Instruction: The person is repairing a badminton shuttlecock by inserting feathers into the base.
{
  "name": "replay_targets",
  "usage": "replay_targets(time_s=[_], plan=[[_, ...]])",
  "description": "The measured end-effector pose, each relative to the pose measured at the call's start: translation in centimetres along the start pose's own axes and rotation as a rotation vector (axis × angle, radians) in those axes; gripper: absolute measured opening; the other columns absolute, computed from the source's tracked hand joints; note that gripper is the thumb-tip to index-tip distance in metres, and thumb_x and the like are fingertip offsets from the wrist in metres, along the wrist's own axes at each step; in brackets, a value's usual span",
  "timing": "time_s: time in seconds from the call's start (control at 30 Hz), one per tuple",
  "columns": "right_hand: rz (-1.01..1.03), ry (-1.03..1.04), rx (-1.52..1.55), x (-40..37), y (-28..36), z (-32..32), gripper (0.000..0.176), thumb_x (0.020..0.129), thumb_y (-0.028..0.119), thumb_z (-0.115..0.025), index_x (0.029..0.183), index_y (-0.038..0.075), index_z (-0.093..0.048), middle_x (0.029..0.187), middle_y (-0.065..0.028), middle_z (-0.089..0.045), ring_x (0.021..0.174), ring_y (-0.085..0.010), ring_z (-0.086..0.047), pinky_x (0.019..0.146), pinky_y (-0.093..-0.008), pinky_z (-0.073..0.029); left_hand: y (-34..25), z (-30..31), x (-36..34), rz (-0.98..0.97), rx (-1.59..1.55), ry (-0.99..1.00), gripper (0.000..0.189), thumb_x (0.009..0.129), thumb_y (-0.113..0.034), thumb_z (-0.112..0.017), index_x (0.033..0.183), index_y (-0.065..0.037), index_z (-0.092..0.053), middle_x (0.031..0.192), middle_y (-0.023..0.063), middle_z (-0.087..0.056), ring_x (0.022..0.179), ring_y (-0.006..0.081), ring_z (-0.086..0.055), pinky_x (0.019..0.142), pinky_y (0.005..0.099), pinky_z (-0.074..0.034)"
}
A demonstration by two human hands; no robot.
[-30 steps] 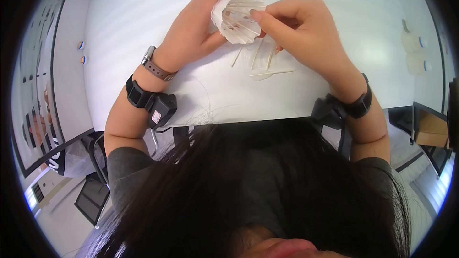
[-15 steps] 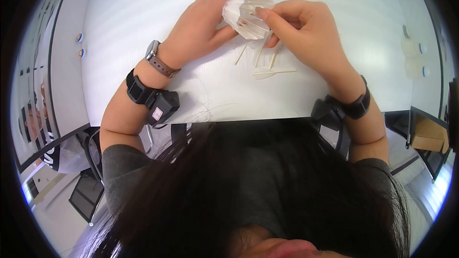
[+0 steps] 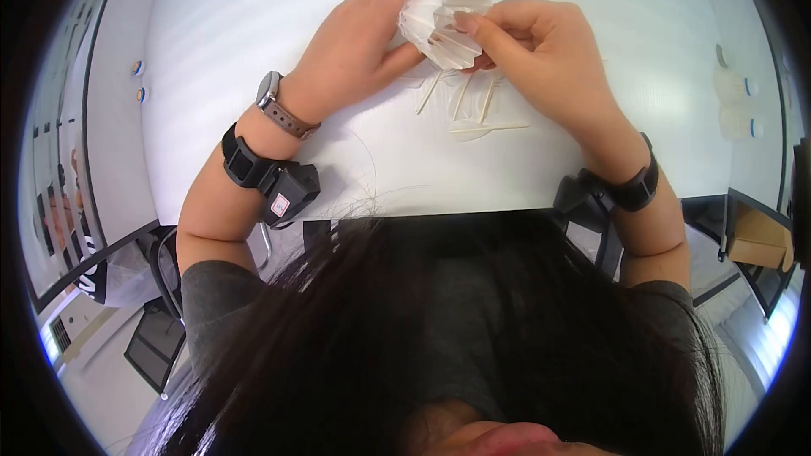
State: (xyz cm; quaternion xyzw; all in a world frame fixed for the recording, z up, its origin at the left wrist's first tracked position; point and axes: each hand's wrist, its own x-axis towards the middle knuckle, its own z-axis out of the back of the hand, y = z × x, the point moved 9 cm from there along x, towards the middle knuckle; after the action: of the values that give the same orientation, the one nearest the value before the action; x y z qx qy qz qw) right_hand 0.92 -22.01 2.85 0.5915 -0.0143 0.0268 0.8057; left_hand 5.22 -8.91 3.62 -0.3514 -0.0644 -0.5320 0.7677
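Observation:
A white pleated paper cup (image 3: 441,29), its open side facing me and to the right, is between my two hands above the white table. My left hand (image 3: 372,29) is wrapped round its left and far side. My right hand (image 3: 541,46) pinches the right part of the rim, thumb and finger pressed together at the pleats. Below the cup, thin pale sticks (image 3: 487,128) with clear film-like pieces round their ends lie on the table. More thin sticks show beyond the cup. My right hand's lower fingers are partly hidden.
The white table (image 3: 338,177) has low side walls. Two clear bottles with blue-and-white caps (image 3: 754,127) are at the right, and two small caps (image 3: 141,95) at the left. A cardboard box (image 3: 760,239) is below the table's right side.
The paper cup has turned slightly and shifted a little to the right in the view. Both hands keep nearly the same pose on it.

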Motion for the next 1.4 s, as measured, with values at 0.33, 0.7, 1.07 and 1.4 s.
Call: replay_targets(time_s=[0.33, 0.7, 1.07, 1.4], plan=[[-0.053, 0.014, 0.129, 0.3, -0.4, -0.3, 0.03, 0.085, 0.025, -0.073, 0.088, -0.005, -0.073, 0.067, -0.0062, -0.068, 0.061, -0.0079, -0.061, 0.056, -0.0202, -0.045, -0.7, 0.8, 0.6, -0.053, 0.034, -0.01, 0.05, 0.08, -0.011, -0.076, 0.125, -0.007, -0.053, 0.114, 0.0102, -0.06, 0.103, 0.0289, -0.059, 0.088, 0.036, -0.049], [-0.063, -0.029, 0.046, 0.0, 0.0, -0.6, 0.031, 0.088, 0.027, -0.07, 0.084, -0.004, -0.074, 0.062, -0.0054, -0.065, 0.055, -0.007, -0.056, 0.052, -0.0231, -0.042, -1.1, 0.7, 0.8, -0.02, 0.02, 0.027, 0.049, 0.077, -0.014, -0.079, 0.122, -0.01, -0.059, 0.109, 0.0087, -0.061, 0.099, 0.0268, -0.059, 0.084, 0.0348, -0.051], [-0.07, -0.055, 0.034, -0.1, -0.5, -0.9, 0.027, 0.087, 0.022, -0.07, 0.083, -0.005, -0.072, 0.059, -0.0087, -0.063, 0.05, -0.0102, -0.056, 0.049, -0.0258, -0.042, -1.2, 0.4, 0.7, -0.08, -0.052, 0.015, 0.045, 0.077, -0.008, -0.074, 0.12, -0.01, -0.058, 0.103, 0.011, -0.059, 0.095, 0.0308, -0.058, 0.082, 0.0385, -0.049], [-0.071, -0.036, 0.059, 0.2, -0.4, -1.2, 0.026, 0.086, 0.018, -0.068, 0.08, -0.007, -0.07, 0.058, -0.011, -0.063, 0.048, -0.0135, -0.06, 0.048, -0.0267, -0.046, -0.8, 0.0, 0.4, -0.064, -0.117, 0.046, 0.05, 0.078, -0.008, -0.075, 0.124, -0.009, -0.055, 0.107, 0.0106, -0.059, 0.097, 0.0312, -0.058, 0.084, 0.038, -0.048]])
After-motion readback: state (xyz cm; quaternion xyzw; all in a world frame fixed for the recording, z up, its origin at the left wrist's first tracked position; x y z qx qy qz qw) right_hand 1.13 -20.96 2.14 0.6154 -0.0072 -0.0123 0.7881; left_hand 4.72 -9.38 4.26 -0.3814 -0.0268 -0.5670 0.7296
